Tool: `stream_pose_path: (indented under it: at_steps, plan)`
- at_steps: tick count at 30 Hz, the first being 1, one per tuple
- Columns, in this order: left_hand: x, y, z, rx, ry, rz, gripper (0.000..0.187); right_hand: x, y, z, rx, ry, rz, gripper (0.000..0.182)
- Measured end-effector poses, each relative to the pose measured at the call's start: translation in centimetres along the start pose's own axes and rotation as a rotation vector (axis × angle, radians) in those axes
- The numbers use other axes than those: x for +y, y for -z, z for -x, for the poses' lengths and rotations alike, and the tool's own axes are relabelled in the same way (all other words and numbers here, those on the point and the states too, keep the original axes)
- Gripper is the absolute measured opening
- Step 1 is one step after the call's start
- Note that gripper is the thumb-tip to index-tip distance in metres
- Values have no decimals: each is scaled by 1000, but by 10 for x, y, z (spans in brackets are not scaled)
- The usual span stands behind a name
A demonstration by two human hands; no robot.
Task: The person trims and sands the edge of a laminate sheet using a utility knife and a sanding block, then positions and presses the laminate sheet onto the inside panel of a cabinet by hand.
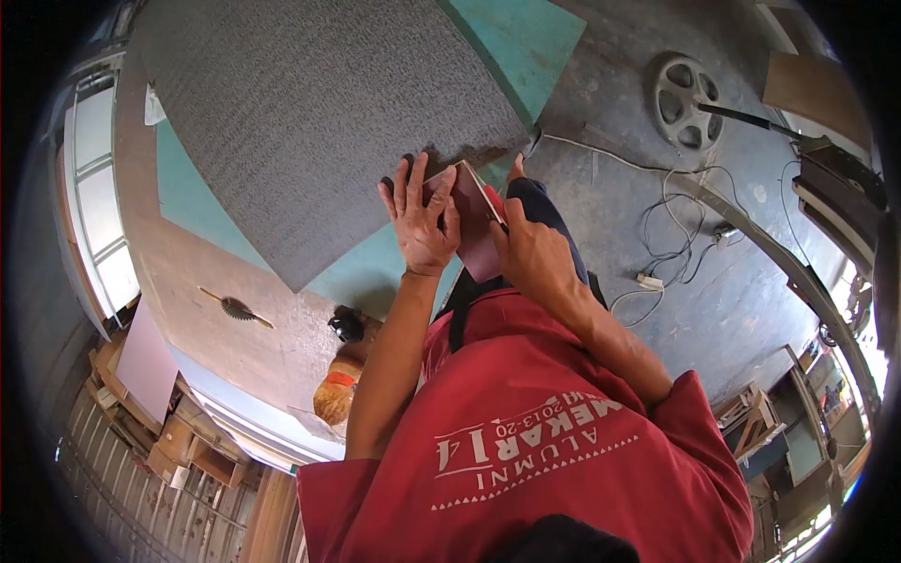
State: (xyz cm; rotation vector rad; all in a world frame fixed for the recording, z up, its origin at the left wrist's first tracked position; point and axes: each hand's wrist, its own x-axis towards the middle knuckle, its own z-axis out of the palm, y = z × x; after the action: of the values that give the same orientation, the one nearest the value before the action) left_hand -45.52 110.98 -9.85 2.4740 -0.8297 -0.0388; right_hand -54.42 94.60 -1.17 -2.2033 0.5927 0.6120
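My left hand [421, 225] lies with its fingers stretched out on a flat pinkish-brown board [477, 230], close to the corner of a large grey textured sheet [347, 122]. Closed around a slim red tool [494, 200] that looks like a cutter, my right hand [540, 255] is at the right edge of the board. The fingers hide most of this tool. Under the grey sheet a teal sheet [202, 192] shows at the sides.
A dark-bristled brush [239, 308] lies on the table at left. Near my left forearm are a black rounded object [346, 325] and an orange-brown object with a red band [334, 399]. Loose cables [671, 230] run across the floor at right, below a grey spoked wheel [690, 103].
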Motion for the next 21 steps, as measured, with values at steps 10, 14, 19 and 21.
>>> stream_pose_path:
  at_steps: [10, 14, 19, 21]
  plan:
    - [0, -2, 0, 15, -5, -11, 44, 0, -13, -3, 69, 35, 83, 28]
    - [2, 1, 0, 29, 0, -9, 44, 0, -16, 4, 86, 42, 57, 27]
    - [2, 3, 1, 67, -10, -6, 43, -5, -13, 9, 105, 42, 84, 28]
    - [5, 6, 0, 38, 9, -3, 43, -1, -19, 2, 139, 53, 105, 30]
